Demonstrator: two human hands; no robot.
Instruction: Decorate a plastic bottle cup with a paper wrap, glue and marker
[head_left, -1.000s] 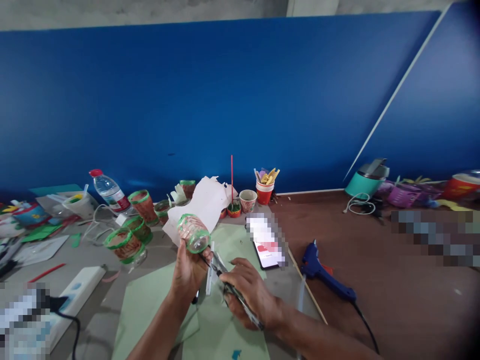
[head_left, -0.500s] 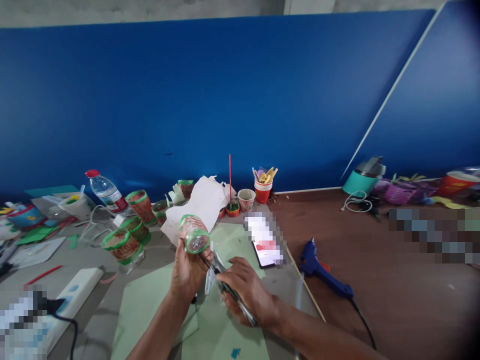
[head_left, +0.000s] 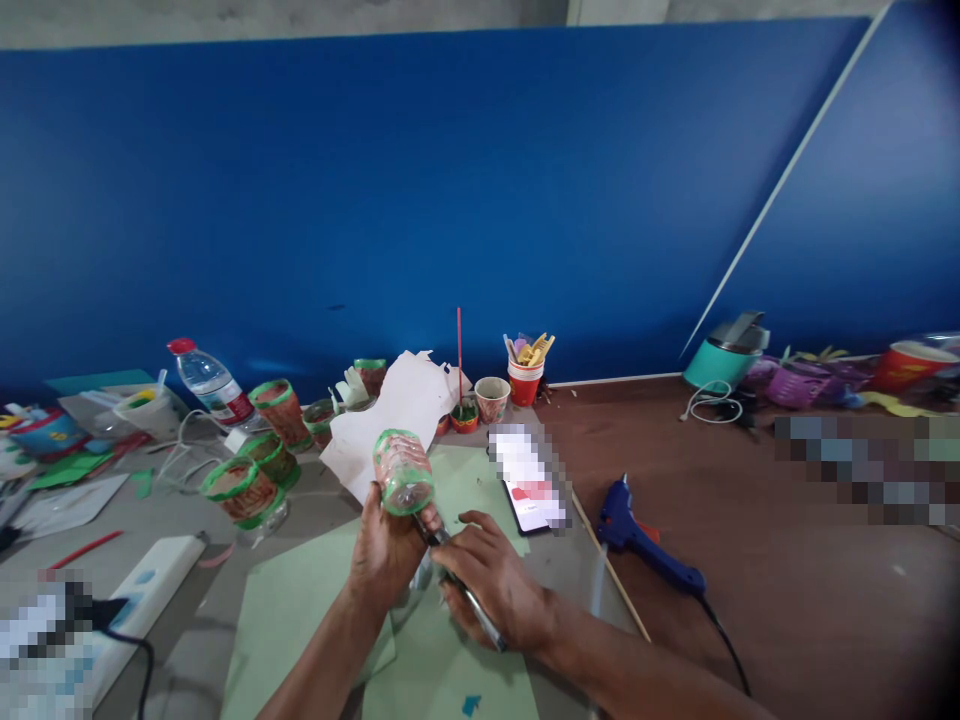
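A small cup (head_left: 403, 465) with green rims and a reddish-brown textured side is in my left hand (head_left: 388, 548), tilted so that its clear base faces me. My right hand (head_left: 496, 580) is closed around a slim, dark and silvery tool (head_left: 480, 615). The tool's front end reaches the fingers of my left hand just below the cup; its tip is hidden there. Under both hands lie pale green sheets (head_left: 442, 665), and a torn white paper (head_left: 405, 402) is behind the cup.
Similar cups (head_left: 244, 492) and a water bottle (head_left: 214, 383) stand at the left, behind a white power strip (head_left: 150, 600). A phone (head_left: 529, 480) lies right of centre. Further right are a wooden stick (head_left: 619, 580) and a blue glue gun (head_left: 645, 545) with its cord.
My left hand has moved slightly right with the cup, closer to my right hand. The tool's front end is now more hidden by the left fingers.
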